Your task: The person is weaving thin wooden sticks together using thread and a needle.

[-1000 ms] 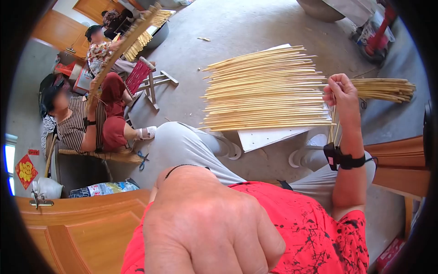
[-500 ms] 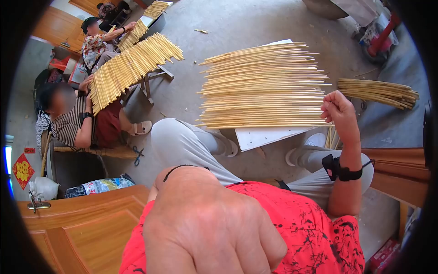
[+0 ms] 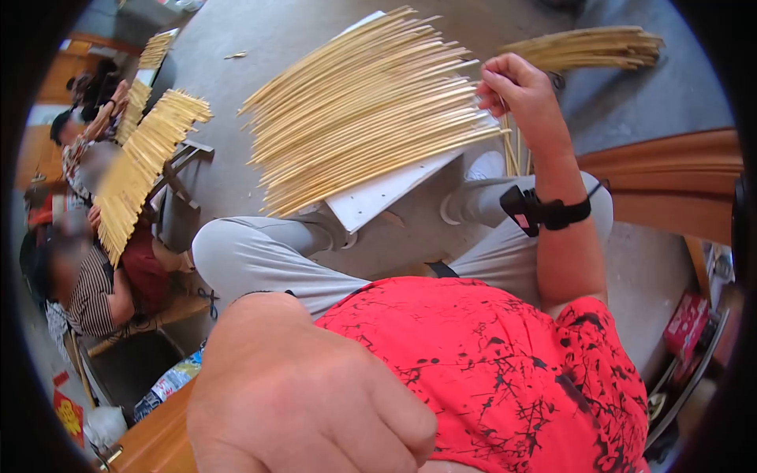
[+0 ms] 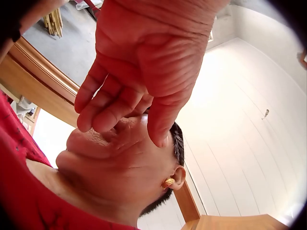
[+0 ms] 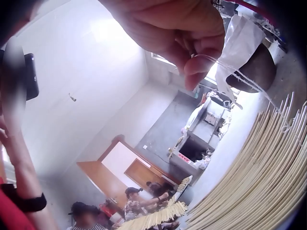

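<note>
My left hand is raised close to the head camera, its back filling the lower part of the head view. In the left wrist view the same hand is right at the face, fingers loosely bent and thumb extended. White string is pinched between the thumb and fingers of my right hand. That hand is held by the right ends of a mat of thin pale sticks. The string runs down to the mat and shows a small loop there. A white board lies under the sticks.
A bundle of sticks lies on the floor beyond the right hand. At the left, a seated person in stripes holds another stick mat; someone else works behind. Scissors lie near my knee, and a wooden door stands lower left.
The head view has turned, shifting the stick mat left in it. The striped person's mat has swung from edge-on to broadside. My left hand stays at the face; my right keeps by the stick ends.
</note>
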Action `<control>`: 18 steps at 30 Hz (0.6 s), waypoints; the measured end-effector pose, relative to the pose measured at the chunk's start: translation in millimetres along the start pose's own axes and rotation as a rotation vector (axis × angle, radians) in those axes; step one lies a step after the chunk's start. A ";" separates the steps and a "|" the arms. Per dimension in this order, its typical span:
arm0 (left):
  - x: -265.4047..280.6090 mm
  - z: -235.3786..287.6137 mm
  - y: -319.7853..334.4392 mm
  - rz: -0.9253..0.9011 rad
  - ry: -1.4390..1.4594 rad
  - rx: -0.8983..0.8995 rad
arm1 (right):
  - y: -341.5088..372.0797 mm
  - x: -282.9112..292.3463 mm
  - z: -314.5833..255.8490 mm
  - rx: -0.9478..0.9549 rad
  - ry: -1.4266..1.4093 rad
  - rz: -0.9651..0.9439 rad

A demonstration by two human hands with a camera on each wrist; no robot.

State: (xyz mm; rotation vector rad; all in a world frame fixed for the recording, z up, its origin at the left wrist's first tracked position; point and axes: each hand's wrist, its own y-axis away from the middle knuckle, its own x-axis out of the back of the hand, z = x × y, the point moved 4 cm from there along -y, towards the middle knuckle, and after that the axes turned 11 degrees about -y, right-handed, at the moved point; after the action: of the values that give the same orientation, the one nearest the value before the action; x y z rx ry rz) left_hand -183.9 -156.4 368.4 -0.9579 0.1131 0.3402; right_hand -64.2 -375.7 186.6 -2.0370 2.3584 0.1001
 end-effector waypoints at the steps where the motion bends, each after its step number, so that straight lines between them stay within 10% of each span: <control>1: -2.4 0.3 1.6 0.164 -0.197 -0.128 | 0.5 1.5 0.6 0.013 -0.039 0.005; 4: 6.3 -8.1 3.9 0.085 -0.123 -0.103 | 2.5 3.1 -0.6 0.023 -0.122 0.017; 6: 39.5 -11.9 2.8 -0.509 0.087 0.147 | 4.1 1.4 -1.7 0.028 -0.136 0.012; 7: 45.2 -16.1 5.7 -0.513 0.087 0.149 | 5.1 0.3 -2.9 0.035 -0.147 0.016; 11: 119.7 -88.8 66.5 0.160 -0.782 0.829 | 7.7 -1.0 -8.8 0.064 -0.246 0.029; 18: 193.7 -183.0 229.3 -0.298 -1.860 1.013 | 12.7 -3.8 -9.2 0.031 -0.222 -0.009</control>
State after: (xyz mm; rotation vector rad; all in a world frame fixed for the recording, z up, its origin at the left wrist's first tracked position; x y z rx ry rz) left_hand -68.0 -139.7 36.8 0.5847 -1.4137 0.6733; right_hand -75.9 -370.7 196.5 -1.9120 2.2032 0.2720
